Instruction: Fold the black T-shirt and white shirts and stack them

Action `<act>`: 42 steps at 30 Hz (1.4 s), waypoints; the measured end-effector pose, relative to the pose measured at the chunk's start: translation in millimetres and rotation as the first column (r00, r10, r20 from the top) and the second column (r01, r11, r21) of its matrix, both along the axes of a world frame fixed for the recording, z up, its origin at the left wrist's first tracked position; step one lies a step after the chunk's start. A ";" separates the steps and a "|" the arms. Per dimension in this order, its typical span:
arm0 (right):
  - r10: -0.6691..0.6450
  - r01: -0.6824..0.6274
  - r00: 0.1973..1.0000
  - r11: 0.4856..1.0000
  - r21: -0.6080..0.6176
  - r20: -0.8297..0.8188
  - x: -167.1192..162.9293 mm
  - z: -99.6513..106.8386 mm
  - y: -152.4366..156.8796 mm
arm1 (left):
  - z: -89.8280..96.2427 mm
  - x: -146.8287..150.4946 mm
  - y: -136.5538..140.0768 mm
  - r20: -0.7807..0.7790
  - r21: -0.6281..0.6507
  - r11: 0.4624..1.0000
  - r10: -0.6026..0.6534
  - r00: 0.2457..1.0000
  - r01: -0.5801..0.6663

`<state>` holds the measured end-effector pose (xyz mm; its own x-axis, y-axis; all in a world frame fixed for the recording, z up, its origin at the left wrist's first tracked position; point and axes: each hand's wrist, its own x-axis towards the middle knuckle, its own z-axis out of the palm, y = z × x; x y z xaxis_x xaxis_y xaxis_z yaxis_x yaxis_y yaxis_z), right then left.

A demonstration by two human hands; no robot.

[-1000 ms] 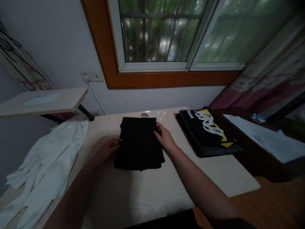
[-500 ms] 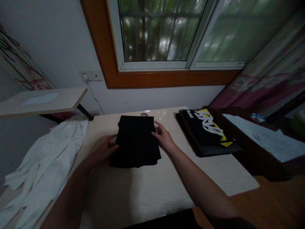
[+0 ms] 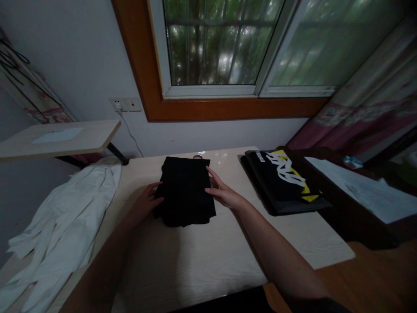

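A folded black cloth (image 3: 185, 191), probably a garment, is at the middle of the light wood-grain table (image 3: 211, 261), its lower edge uneven with several layers showing. My left hand (image 3: 148, 204) grips its left edge, thumb and fingers a little apart. On the opposite edge, my right hand (image 3: 224, 189) holds it with the thumb near the lower side and the index finger stretched up along the edge. Fingers under the cloth are hidden, and whether it is lifted slightly off the table I cannot tell. Behind its top edge a small round roll (image 3: 197, 157) partly shows.
To the right lies a stack of folded black clothes (image 3: 276, 182) with a white and yellow print. White cloth (image 3: 71, 204) is heaped along the left, beneath a raised shelf (image 3: 65, 139). A window (image 3: 221, 52) and a socket with a plugged-in cable (image 3: 125, 104) are behind.
The black cloth's lower part has become narrower, its edges drawn inward. My right hand has slid slightly down the right edge, and my left hand has moved slightly inward.
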<state>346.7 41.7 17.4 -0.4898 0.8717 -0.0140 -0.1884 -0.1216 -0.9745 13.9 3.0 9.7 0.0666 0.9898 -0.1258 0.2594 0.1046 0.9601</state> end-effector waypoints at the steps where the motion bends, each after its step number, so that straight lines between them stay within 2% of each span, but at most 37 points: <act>1: 0.030 -0.030 1.000 0.999 -0.035 -0.002 0.7 1.0 -0.9 | -1.2 -2.6 1.6 -0.022 0.010 1.000 0.027 0.999 -0.027; 4: 0.159 -0.159 0.987 0.978 -0.138 -0.011 2.7 4.0 -3.7 | -3.6 -8.5 5.6 -0.056 0.007 0.992 0.123 0.991 -0.123; 9: 0.377 -0.361 0.926 0.899 -0.249 0.022 1.9 6.3 -7.5 | -6.2 -6.8 6.8 -0.028 0.025 0.976 0.218 0.976 -0.218; 13: 0.409 -0.364 0.902 0.894 -0.263 0.141 -0.3 3.2 -6.4 | -7.2 -1.9 5.5 -0.008 0.051 0.975 0.215 0.976 -0.215; 17: 0.360 -0.317 0.925 0.908 -0.272 0.124 -1.2 0.5 -4.5 | -4.3 -5.8 7.2 -0.031 0.024 0.978 0.206 0.978 -0.205; 19: 0.329 -0.284 0.936 0.914 -0.290 0.122 -1.1 0.1 -3.6 | 0.3 -12.1 7.1 -0.052 -0.020 0.988 0.150 0.987 -0.151; 22: 0.268 -0.209 0.947 0.933 -0.293 0.180 -0.9 -0.3 -2.2 | 8.8 -24.2 3.2 -0.077 -0.084 0.996 -0.016 0.997 0.009; 26: 0.194 -0.135 0.923 0.972 -0.192 0.333 0.4 -1.2 0.3 | 15.1 -36.7 -4.9 -0.158 -0.108 0.979 -0.188 0.969 0.173; 29: 0.209 -0.192 0.859 0.978 -0.085 0.467 6.6 -0.3 3.1 | 17.7 -40.4 -10.1 -0.186 -0.209 0.937 -0.319 0.929 0.280; 33: 0.320 -0.305 0.755 0.944 -0.126 0.572 22.1 3.0 6.7 | 24.8 -40.9 -15.7 -0.121 -0.343 0.856 -0.449 0.885 0.388; 35: 0.299 -0.302 0.736 0.948 -0.100 0.607 27.0 3.8 7.6 | 28.6 -39.9 -16.4 -0.125 -0.380 0.828 -0.487 0.864 0.412; 36: 0.254 -0.285 0.743 0.957 -0.051 0.619 27.1 3.9 7.6 | 29.9 -38.7 -16.0 -0.152 -0.371 0.836 -0.485 0.861 0.405; 37: 0.187 -0.256 0.755 0.966 0.021 0.629 25.3 4.1 7.1 | 30.7 -36.8 -15.1 -0.198 -0.331 0.865 -0.454 0.869 0.377; 39: -0.015 -0.160 0.780 0.962 0.222 0.626 15.7 5.4 4.2 | 30.3 -30.3 -12.3 -0.311 -0.134 0.960 -0.276 0.909 0.246; 40: -0.126 -0.114 0.782 0.934 0.339 0.610 8.3 6.5 1.5 | 28.9 -25.7 -10.8 -0.353 0.012 0.986 -0.153 0.923 0.168; 41: -0.234 -0.079 0.776 0.885 0.458 0.586 -0.3 7.9 -2.0 | 26.7 -20.5 -9.3 -0.382 0.160 0.980 -0.046 0.923 0.115; 42: -0.312 -0.080 0.770 0.818 0.569 0.557 -9.6 9.1 -6.3 | 23.7 -15.0 -7.9 -0.410 0.294 0.950 0.025 0.912 0.106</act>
